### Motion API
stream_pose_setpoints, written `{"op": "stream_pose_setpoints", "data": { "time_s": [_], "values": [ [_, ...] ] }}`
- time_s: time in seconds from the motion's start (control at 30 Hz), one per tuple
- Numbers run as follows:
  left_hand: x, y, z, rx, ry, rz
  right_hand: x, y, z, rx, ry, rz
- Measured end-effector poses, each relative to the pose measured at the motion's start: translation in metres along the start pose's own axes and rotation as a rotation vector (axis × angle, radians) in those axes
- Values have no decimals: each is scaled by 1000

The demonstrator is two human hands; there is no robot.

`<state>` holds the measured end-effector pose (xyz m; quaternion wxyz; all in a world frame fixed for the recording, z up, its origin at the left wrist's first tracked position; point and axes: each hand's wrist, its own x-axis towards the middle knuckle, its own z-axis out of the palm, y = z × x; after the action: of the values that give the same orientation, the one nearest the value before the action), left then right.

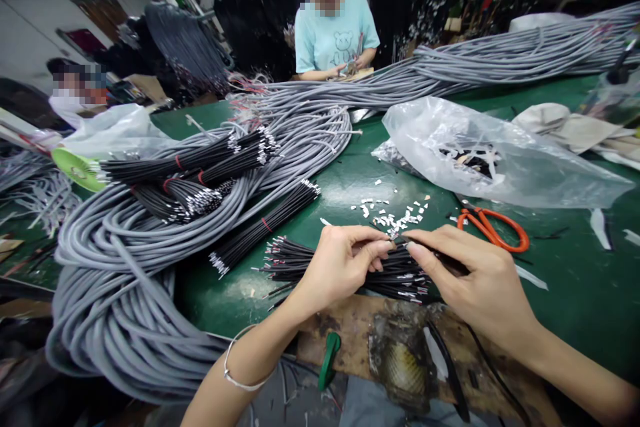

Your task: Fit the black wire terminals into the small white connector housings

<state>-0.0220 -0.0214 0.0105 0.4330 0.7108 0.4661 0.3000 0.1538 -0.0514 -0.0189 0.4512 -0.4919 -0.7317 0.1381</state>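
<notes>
One small dark piece (401, 240) is pinched between left hand (345, 259) and right hand (473, 273) — thin black cables (293, 268) lie sideways beneath, nearer the left.

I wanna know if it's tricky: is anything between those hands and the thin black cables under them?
Nothing visible is in the way: the left hand and right hand, pinching a small dark piece, are over the thin black pale-tipped cables. The orange-handled metal scissors lie off to the right; small flat white scraps lie beyond.
</notes>
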Motion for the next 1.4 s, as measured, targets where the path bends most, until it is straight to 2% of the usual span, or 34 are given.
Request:
{"op": "stream_pose_setpoints", "data": {
  "time_s": [0.13,0.3,0.63,0.9,1.0,1.13,1.23,1.33,1.4],
  "values": [
    [0,0,0,88,-21,43,-3,3,-2,-228,99,-148],
    [-1,2,2,146,-19,54,-7,4,-6,-508,122,-335],
    [-1,2,3,202,9,78,-8,2,-12,-630,91,-417],
    [-1,2,5,197,-1,110,-9,4,-9,-614,74,-425],
    [-1,0,7,193,-2,120,-9,3,-8,-582,72,-377],
    [0,-1,8,172,46,97,-5,4,-9,-373,95,-201],
    [-1,-1,7,169,49,95,-4,7,-9,-165,31,-171],
    [-2,-2,6,144,-29,67,-6,11,-7,-108,-52,-234],
    [-2,-4,6,143,-99,37,-7,12,-6,-127,-80,-213]
  ]
}}
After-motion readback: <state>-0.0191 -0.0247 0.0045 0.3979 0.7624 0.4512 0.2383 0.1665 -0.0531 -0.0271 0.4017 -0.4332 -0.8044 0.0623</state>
